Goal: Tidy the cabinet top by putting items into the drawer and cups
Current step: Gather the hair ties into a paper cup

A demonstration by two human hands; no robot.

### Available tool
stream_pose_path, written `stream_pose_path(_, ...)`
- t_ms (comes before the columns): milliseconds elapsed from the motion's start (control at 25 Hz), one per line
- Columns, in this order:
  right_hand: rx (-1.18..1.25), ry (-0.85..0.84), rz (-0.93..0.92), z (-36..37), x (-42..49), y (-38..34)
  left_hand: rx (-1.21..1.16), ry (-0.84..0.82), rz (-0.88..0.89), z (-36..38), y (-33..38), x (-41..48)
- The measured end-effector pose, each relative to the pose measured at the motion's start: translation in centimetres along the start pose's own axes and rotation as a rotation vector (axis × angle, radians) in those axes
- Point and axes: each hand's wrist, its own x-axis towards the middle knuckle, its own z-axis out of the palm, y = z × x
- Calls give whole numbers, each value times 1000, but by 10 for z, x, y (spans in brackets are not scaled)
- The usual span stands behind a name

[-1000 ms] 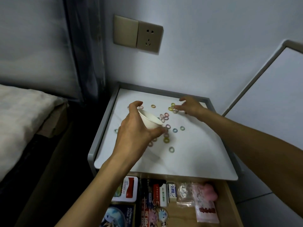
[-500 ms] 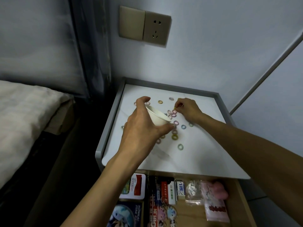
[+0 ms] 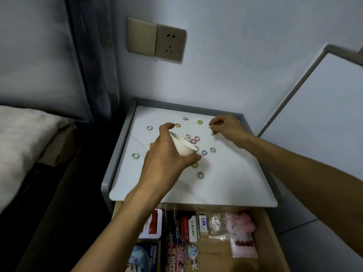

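My left hand [image 3: 167, 158] grips a small white paper cup [image 3: 183, 146], tilted with its mouth toward the right, above the white cabinet top [image 3: 225, 177]. Several small coloured rings lie scattered on the top, among them a yellow ring [image 3: 200, 122], a pink ring [image 3: 150, 128] and a blue ring [image 3: 204, 152]. My right hand [image 3: 225, 126] is at the back right of the top, with thumb and forefinger pinched on a small yellow ring [image 3: 211, 126]. Below the top's front edge the wooden drawer [image 3: 265, 232] stands open.
The drawer holds small boxes, a tin [image 3: 152, 226], keychains, plastic bags and a pink soft item [image 3: 246, 222]. A grey raised rim [image 3: 117, 152] borders the cabinet top. A bed [image 3: 23, 138] lies to the left, a wall socket [image 3: 170, 44] above.
My right hand has moved from beside the cup toward the back right corner and now pinches a yellow ring. My left hand still holds the cup in about the same place.
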Motion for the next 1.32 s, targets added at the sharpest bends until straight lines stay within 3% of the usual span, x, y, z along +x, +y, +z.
stream_pose_path(120,249,-242,-165,-2,-33,-56,-2,13,-16,1,-1,1)
stream_pose_path(240,76,-620,-349,5,-68,-98,-28,43,-10,0,-4,4)
stream_pose_path(320,-9,-704,-408,7,-70,-110,-13,76,11,-2,-4,5)
stream_pose_path(440,98,-442,-361,9,-39,-104,102,142,44,-12,-7,5)
stream_pose_path(520,35,-195,-188,13,-1,-75,108,164,35,-17,-10,5)
stream_pose_path(600,-148,-58,66,24,39,-35,69,178,26,-23,-13,6)
stream_pose_path(680,-322,-36,200,36,69,-3,30,180,20,-27,-15,9)
stream_pose_path(760,-402,-52,210,56,85,7,15,173,17,-29,-18,11)
stream_pose_path(920,-344,-117,109,87,98,1,15,184,-9,-35,-24,19)
stream_pose_path(1120,-327,-170,-164,98,92,-3,20,134,-49,-34,-26,19)
stream_pose_path(1320,-320,-155,-186,95,79,-11,57,89,-32,-29,-22,16)
